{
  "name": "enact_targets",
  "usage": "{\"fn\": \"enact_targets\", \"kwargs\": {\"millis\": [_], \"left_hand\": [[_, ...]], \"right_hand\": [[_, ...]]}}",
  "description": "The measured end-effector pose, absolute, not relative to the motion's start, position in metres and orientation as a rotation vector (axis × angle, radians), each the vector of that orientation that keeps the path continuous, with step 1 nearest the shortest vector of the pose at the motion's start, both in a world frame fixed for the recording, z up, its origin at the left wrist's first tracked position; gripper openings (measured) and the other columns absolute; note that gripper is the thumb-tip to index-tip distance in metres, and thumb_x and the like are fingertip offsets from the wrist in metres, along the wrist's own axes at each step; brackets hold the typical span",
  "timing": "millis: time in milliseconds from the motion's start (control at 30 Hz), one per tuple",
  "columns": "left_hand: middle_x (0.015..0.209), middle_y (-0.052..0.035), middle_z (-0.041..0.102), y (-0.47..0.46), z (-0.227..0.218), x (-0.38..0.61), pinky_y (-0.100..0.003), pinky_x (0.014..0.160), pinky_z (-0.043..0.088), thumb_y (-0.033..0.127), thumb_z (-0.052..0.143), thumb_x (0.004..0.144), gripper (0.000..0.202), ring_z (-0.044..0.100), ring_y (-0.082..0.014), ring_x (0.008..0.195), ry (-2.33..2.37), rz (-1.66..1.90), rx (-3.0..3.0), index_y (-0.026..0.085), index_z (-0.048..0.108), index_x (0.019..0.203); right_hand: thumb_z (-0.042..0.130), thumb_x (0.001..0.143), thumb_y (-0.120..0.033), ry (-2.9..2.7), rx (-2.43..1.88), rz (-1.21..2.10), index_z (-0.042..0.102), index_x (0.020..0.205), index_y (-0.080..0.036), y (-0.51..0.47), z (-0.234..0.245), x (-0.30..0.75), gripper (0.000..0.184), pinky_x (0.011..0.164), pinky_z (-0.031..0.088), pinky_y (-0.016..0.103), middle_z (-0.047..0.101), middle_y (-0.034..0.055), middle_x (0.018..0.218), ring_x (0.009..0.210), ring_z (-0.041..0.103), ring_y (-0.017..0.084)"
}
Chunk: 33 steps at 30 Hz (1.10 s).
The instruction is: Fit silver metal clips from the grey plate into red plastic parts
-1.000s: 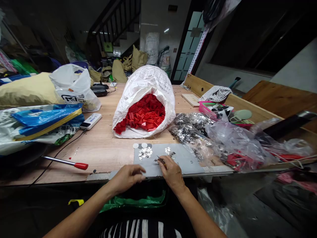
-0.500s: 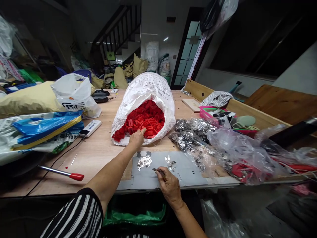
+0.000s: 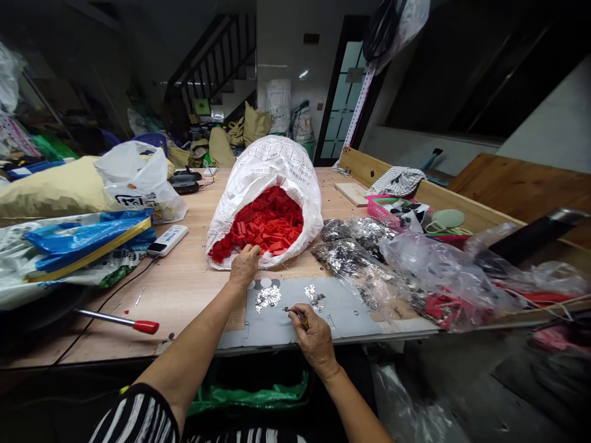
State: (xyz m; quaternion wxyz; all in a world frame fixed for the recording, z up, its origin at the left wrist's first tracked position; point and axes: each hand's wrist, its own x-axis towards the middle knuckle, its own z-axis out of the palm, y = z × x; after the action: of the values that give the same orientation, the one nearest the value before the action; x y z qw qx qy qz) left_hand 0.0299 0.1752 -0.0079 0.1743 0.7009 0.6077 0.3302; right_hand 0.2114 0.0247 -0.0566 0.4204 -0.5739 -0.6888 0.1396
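At the lower lip of a white woven sack [image 3: 277, 163], my left hand [image 3: 244, 266] has its fingers bent together, right by the red plastic pieces [image 3: 272, 221] that spill toward the opening. Whatever those fingers hold is hidden. My right hand [image 3: 314, 337] grips a small hand tool [image 3: 301, 316] with a yellowish handle; a tiny dark metal tip or part shows at its end, too small to name. It is over a grey mat [image 3: 344, 307]. Beyond the hand lie a pile of shiny metal pieces [image 3: 268, 298] and a smaller, partly darker pile [image 3: 314, 296].
Clear plastic bags of metal parts [image 3: 355, 261] crowd the right side, near a pink basket [image 3: 381, 209]. On the left are a red-tipped lever [image 3: 145, 327], a white power strip [image 3: 168, 240] and stuffed bags [image 3: 60, 191]. A green-lined container [image 3: 249, 397] is below the table edge.
My left hand has drawn back from the red pieces to the sack's lower lip, its fingers now curled. My right hand stays over the mat with the tool. The view has shifted slightly.
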Motion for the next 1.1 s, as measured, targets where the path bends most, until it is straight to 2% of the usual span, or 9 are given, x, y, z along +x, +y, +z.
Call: {"fn": "enact_targets", "kwargs": {"millis": [167,300,400,533,800,933,1100], "left_hand": [[0.111,-0.0077,0.053,0.134,-0.002,0.036,-0.025,0.079,0.045,0.025,0.054,0.086,0.006,0.056,-0.0176,0.100,1.521,1.257,1.737,0.019,0.056,0.085],[0.099,-0.0053,0.063,0.090,-0.002,0.031,-0.026,0.071,0.050,0.029,0.054,0.085,0.011,0.064,-0.0148,0.080,1.265,1.288,1.564,0.018,0.052,0.085],[0.099,-0.0058,0.066,0.057,-0.002,0.019,-0.029,0.080,0.050,0.024,0.068,0.075,0.018,0.065,-0.0182,0.088,0.944,1.330,1.283,0.018,0.057,0.087],[0.102,-0.0056,0.066,0.027,-0.001,0.000,-0.031,0.086,0.049,0.019,0.070,0.073,0.031,0.064,-0.0190,0.093,1.004,1.378,1.451,0.019,0.062,0.103],[0.106,-0.0053,0.067,0.006,-0.003,-0.013,-0.032,0.086,0.050,0.014,0.064,0.078,0.034,0.064,-0.0175,0.093,1.107,1.390,1.813,0.022,0.061,0.111],[0.103,-0.0053,0.067,-0.002,0.001,-0.009,-0.033,0.088,0.050,0.019,0.067,0.077,0.031,0.064,-0.0189,0.095,1.025,1.338,1.484,0.021,0.061,0.107],[0.102,-0.0056,0.065,-0.008,0.004,-0.004,-0.035,0.079,0.055,0.025,0.067,0.080,0.027,0.065,-0.0175,0.088,0.778,1.192,0.792,0.019,0.058,0.104]], "right_hand": [[0.048,0.091,-0.034,-1.704,-1.438,0.395,0.058,0.092,-0.021,0.025,-0.054,0.211,0.017,0.069,0.047,0.025,0.069,0.0038,0.085,0.074,0.065,0.017],[0.049,0.090,-0.036,-1.656,-1.426,0.481,0.058,0.091,-0.021,0.026,-0.049,0.213,0.018,0.069,0.047,0.025,0.069,0.0032,0.084,0.073,0.064,0.017],[0.051,0.089,-0.037,-1.592,-1.422,0.541,0.059,0.089,-0.020,0.027,-0.045,0.214,0.019,0.070,0.047,0.026,0.069,0.0035,0.082,0.072,0.064,0.017],[0.055,0.085,-0.041,-1.501,-1.416,0.612,0.060,0.085,-0.018,0.024,-0.033,0.210,0.023,0.068,0.047,0.026,0.067,0.0037,0.077,0.071,0.062,0.017],[0.057,0.085,-0.037,-1.511,-1.302,0.745,0.061,0.086,-0.018,0.008,0.004,0.184,0.019,0.066,0.045,0.023,0.066,0.0015,0.077,0.070,0.059,0.014],[0.057,0.086,-0.036,-1.540,-1.268,0.770,0.062,0.087,-0.018,0.001,0.011,0.175,0.018,0.064,0.043,0.022,0.065,0.0008,0.077,0.068,0.057,0.013],[0.059,0.085,-0.034,-1.586,-1.249,0.844,0.061,0.083,-0.018,-0.012,0.012,0.163,0.016,0.056,0.041,0.020,0.062,-0.0019,0.069,0.058,0.051,0.010]]}}
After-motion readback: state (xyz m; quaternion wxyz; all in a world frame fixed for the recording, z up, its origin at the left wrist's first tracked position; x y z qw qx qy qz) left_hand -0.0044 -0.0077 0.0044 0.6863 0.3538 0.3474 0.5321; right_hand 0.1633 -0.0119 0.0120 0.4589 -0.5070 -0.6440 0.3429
